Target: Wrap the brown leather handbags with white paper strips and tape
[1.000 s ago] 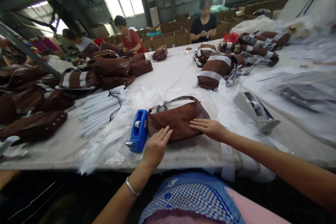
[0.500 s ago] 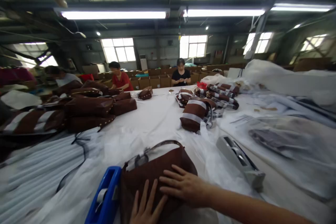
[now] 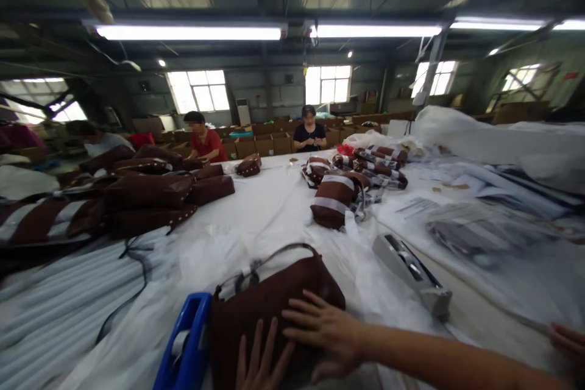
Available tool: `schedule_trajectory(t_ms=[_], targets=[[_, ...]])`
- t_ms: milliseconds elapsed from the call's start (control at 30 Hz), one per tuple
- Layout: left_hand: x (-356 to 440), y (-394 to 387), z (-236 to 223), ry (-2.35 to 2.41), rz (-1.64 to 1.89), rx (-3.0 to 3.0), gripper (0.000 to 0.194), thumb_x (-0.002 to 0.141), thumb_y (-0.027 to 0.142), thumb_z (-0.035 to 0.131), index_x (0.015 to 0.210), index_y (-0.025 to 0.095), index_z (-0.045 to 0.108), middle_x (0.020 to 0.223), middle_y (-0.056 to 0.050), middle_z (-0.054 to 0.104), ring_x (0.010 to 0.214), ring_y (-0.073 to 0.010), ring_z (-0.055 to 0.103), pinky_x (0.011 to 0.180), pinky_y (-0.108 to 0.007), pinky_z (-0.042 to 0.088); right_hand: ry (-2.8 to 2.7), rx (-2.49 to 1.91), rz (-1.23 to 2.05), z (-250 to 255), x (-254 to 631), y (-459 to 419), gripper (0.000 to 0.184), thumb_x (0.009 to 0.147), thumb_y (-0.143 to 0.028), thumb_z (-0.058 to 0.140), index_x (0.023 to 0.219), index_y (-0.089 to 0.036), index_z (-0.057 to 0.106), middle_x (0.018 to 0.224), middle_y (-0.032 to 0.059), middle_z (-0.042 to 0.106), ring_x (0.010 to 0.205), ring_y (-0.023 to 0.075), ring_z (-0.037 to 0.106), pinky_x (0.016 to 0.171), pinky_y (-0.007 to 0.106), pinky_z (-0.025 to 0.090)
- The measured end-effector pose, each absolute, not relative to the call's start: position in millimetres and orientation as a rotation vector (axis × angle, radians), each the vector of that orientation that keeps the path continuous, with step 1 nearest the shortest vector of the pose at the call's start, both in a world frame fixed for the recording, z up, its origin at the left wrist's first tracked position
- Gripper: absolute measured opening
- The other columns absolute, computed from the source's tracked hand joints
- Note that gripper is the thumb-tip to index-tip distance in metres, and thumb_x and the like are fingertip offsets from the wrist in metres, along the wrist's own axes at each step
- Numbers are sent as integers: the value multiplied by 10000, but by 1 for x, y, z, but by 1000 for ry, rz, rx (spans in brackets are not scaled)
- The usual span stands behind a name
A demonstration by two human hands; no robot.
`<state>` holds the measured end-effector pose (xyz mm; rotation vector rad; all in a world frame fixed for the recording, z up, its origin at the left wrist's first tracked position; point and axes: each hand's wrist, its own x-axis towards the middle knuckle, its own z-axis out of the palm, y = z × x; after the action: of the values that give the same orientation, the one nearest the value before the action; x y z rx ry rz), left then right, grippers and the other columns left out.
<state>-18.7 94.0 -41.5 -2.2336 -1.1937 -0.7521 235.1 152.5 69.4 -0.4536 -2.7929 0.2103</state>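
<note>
A brown leather-look handbag (image 3: 256, 304) lies on its side in front of me, its strap looping at the far edge. Flat on the bag, with fingers spread, rests my right hand (image 3: 322, 326). My left hand (image 3: 262, 362) also lies on it near the bottom edge, fingers apart, its lower part cut off by the frame. Neither hand grips anything. Touching or close to the bag's left side is a blue tape dispenser (image 3: 187, 341) with a white roll. Further right stands a grey tape dispenser (image 3: 414, 274).
Brown bags (image 3: 150, 189) are piled at left, and taped bags (image 3: 333, 198) sit mid-table. White padded rolls (image 3: 68, 298) lie at left; plastic sheeting (image 3: 493, 237) spreads at right. Another person's hand (image 3: 569, 338) shows at the right edge. Co-workers (image 3: 309, 131) are across the table.
My view has shifted slightly. Both hands stay flat on the handbag, my left a little lower in view. Another person's hand has appeared at the right edge.
</note>
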Motion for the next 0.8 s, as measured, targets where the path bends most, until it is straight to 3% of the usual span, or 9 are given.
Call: schedule_trajectory(t_ms=[67,167,267,367,433,533,600,700,800], targets=[[-20,77,-21,-1316,-558,-2357,808,781,228,674,1506,388,353,1616,-51,289,1508,-346,172,1208,-612,146,-2754,-474,264,101,228,153,713,929,-516,549,1548,-253,310,1550,110,413,1460,269,327,1198,537,231],[-21,67,-8,-1406,-487,-2449,839,803,149,634,1519,416,288,1636,-57,234,1507,-367,158,1166,-656,218,-2444,-784,84,119,207,166,605,997,-413,453,1553,-235,297,1584,119,352,1461,281,321,1205,553,203],[-18,59,-6,-1472,-486,-2522,822,830,136,611,1525,414,272,1642,-64,210,1500,-378,183,1138,-688,250,-2378,-880,-78,92,185,169,642,1000,-418,448,1570,-203,245,1601,137,309,1476,309,279,1202,576,193],[-11,46,13,-1517,-551,-2625,749,838,197,626,1520,328,346,1633,-106,225,1494,-368,217,1146,-677,266,-2504,-855,-154,51,176,165,661,990,-457,473,1560,-189,271,1590,142,329,1485,319,251,1186,582,230],[-9,44,38,-1573,-655,-2707,607,839,261,640,1431,269,507,1608,-116,296,1472,-339,295,1149,-587,348,-2540,-880,-168,34,176,164,645,990,-439,481,1553,-189,288,1594,135,323,1493,322,225,1182,592,236],[-13,60,75,-1683,-895,-2678,336,936,279,528,1242,256,664,1417,-74,581,1301,-212,553,1042,-367,512,-2539,-842,-177,28,180,165,612,998,-377,471,1552,-194,286,1585,121,346,1495,307,225,1185,600,228],[-18,80,82,-1723,-935,-2525,378,977,275,474,1332,252,600,1413,-68,586,1319,-208,534,1093,-392,466,-2529,-831,-174,31,181,165,603,1000,-351,466,1553,-196,283,1574,114,367,1492,298,236,1189,597,225],[-23,103,61,-1702,-820,-2326,513,965,324,517,1468,243,451,1550,-115,413,1447,-308,355,1171,-582,301,-2524,-868,-151,38,179,164,602,999,-356,476,1551,-196,293,1571,110,374,1492,297,238,1194,587,224],[-26,107,31,-1748,-750,-2236,555,964,347,519,1497,252,402,1583,-124,347,1474,-321,295,1180,-612,233,-2561,-898,-80,51,179,164,600,1004,-391,470,1551,-216,296,1574,85,374,1489,270,255,1200,538,250]])
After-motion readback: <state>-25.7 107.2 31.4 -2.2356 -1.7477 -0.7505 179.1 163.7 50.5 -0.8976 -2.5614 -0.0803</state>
